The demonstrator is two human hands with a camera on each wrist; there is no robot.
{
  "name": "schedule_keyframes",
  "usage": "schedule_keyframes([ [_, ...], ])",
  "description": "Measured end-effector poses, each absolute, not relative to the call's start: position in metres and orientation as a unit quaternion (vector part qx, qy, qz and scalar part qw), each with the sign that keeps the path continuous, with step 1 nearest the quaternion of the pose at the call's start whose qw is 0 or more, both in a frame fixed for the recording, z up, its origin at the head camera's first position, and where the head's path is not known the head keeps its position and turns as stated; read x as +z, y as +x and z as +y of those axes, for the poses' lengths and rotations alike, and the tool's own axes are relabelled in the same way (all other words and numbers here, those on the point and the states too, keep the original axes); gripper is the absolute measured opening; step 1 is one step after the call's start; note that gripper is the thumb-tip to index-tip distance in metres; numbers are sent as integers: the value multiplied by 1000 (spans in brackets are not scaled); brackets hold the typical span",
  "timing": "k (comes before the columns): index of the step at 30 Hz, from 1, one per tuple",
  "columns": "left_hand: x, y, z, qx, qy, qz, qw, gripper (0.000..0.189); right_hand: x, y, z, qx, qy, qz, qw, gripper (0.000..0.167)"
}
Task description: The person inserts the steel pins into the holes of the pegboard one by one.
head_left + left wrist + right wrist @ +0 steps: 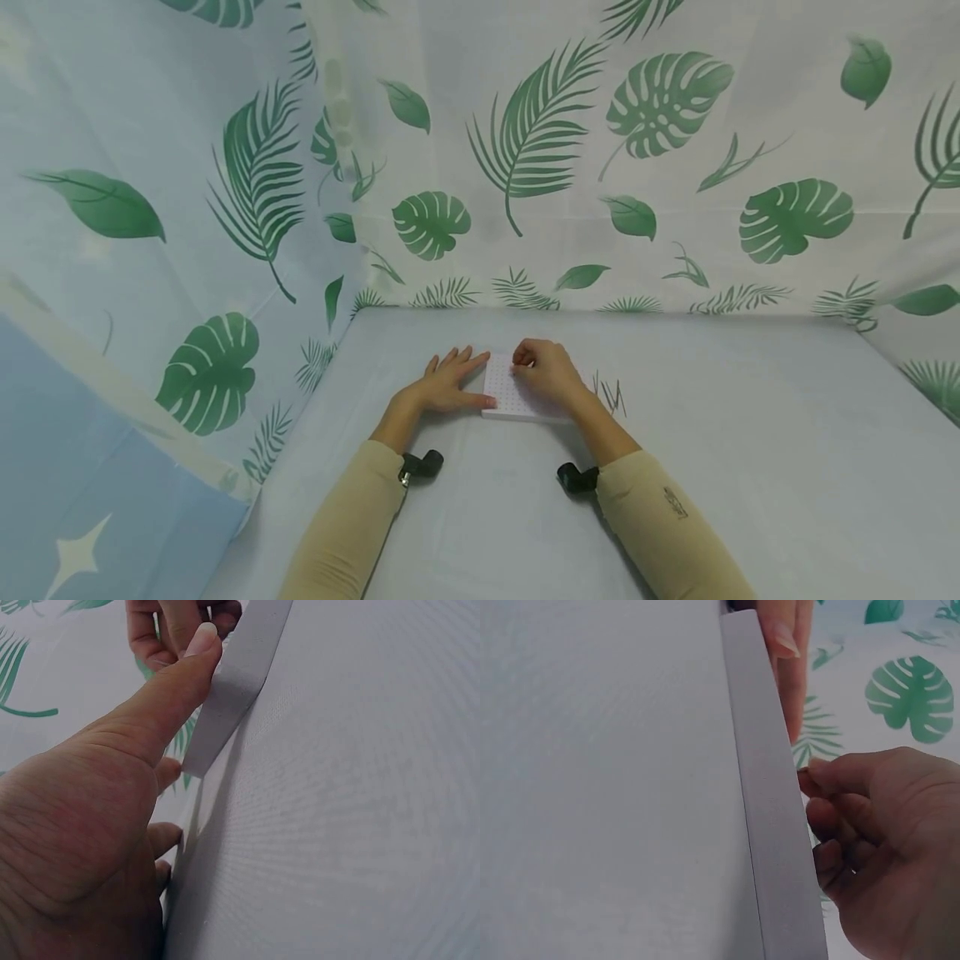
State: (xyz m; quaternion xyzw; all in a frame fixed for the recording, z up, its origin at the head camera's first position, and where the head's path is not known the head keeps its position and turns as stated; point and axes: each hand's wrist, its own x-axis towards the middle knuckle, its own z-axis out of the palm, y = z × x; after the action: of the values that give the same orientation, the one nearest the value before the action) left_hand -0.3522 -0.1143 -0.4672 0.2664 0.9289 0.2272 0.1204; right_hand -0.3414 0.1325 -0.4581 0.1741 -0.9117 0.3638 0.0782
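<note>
A white board with rows of small holes (pixel 504 385) lies on the table. My left hand (pixel 444 387) is spread at its left side, with the thumb (pixel 196 656) on the near left corner and a forefinger reaching the far left corner. Over the board, my right hand (pixel 551 375) has its thumb and forefinger pinched together low at the surface. A tiny dark bit (pixel 804 772) shows at those fingertips in the right wrist view; the rest of it is hidden. The right hand's other fingers are curled.
Several thin dark sticks (pixel 611 396) lie just right of the board, by the right wrist. A pale cloth (pixel 750 400) covers the table. Leaf-patterned curtains (pixel 540 167) stand behind and at the left. Black wrist cameras (pixel 576 478) sit below both wrists.
</note>
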Motion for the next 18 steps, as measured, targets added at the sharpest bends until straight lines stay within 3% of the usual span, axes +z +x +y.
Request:
schedule_keyframes([
  [9,-470,-354,-113,230,266,929,117,101,-456,-330,152,424,175,-886,71,30],
  [18,-469,-352,-112,228,260,930,123,103,-435,-328,183,452,153,-872,107,24],
])
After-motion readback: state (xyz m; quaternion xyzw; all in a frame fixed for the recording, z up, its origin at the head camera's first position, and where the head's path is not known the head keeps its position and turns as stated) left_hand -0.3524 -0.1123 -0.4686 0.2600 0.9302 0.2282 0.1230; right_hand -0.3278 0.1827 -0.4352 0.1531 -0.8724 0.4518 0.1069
